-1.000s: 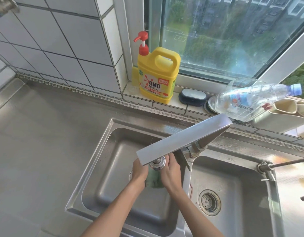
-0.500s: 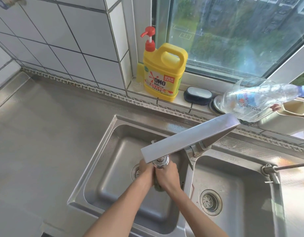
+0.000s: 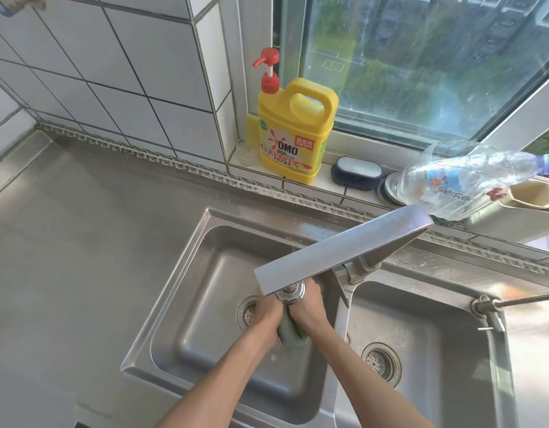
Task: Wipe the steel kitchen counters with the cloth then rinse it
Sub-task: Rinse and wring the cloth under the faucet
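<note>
Rinsing step | cloth (image 3: 290, 330) bunched under faucet spout (image 3: 290, 293), over left basin (image 3: 186, 319) | left hand (image 3: 267, 310) and right hand (image 3: 308, 308) both clenched on cloth | next: probably wring, needs firm twist; water flow not discernible

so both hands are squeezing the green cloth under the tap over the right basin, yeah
Not quite: it is the left basin. The head view shows the left hand and right hand squeezing the green cloth under the tap there.
</note>
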Motion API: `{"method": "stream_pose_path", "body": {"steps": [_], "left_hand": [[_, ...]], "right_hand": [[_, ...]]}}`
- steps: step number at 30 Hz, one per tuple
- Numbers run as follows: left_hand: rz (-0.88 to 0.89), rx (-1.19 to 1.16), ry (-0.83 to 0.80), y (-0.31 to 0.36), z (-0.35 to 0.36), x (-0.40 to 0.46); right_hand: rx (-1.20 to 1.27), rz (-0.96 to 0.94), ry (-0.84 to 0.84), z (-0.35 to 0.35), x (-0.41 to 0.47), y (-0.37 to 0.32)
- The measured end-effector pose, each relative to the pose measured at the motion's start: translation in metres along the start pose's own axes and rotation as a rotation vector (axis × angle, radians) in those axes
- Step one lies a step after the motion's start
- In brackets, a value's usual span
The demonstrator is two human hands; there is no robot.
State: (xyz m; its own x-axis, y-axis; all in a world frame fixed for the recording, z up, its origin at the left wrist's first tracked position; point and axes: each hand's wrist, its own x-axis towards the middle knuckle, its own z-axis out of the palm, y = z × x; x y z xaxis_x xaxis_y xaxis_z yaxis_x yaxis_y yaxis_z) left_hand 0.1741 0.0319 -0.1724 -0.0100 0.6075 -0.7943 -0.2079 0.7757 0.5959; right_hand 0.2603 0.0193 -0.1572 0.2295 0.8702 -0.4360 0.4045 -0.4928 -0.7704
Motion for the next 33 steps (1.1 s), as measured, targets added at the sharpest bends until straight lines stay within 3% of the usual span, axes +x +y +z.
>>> {"method": "stream_pose_path", "body": {"steps": [3, 8, 12, 16, 18, 23, 28, 33], "left_hand": [[0.020, 0.016, 0.008, 0.006, -0.003, -0.003], [-0.027, 0.054, 0.076, 0.006, -0.015, 0.011], [-0.045, 0.062, 0.024, -0.002, -0.003, 0.002], [-0.114, -0.097, -0.036, 0.017, -0.009, 0.005], [-0.114, -0.035, -0.056, 0.016, -0.006, 0.001], [-0.090, -0.001, -0.160, 0.011, 0.003, -0.007], [-0.140, 0.063, -0.094, 0.015, -0.012, 0.003], [-0.087, 0.035, -0.139, -0.001, -0.001, -0.003]], "right_hand": [[0.036, 0.041, 0.040, 0.007, -0.005, -0.001], [-0.029, 0.070, -0.065, 0.019, -0.016, 0.000], [-0.047, 0.094, 0.053, 0.002, -0.001, -0.002], [-0.136, 0.071, -0.022, 0.020, -0.025, -0.001], [-0.202, 0.031, -0.048, 0.013, -0.015, -0.003], [-0.241, 0.035, 0.092, -0.001, 0.000, -0.002], [-0.298, 0.002, -0.051, 0.012, -0.018, -0.002], [-0.362, 0.000, 0.087, -0.002, 0.001, 0.003]]}}
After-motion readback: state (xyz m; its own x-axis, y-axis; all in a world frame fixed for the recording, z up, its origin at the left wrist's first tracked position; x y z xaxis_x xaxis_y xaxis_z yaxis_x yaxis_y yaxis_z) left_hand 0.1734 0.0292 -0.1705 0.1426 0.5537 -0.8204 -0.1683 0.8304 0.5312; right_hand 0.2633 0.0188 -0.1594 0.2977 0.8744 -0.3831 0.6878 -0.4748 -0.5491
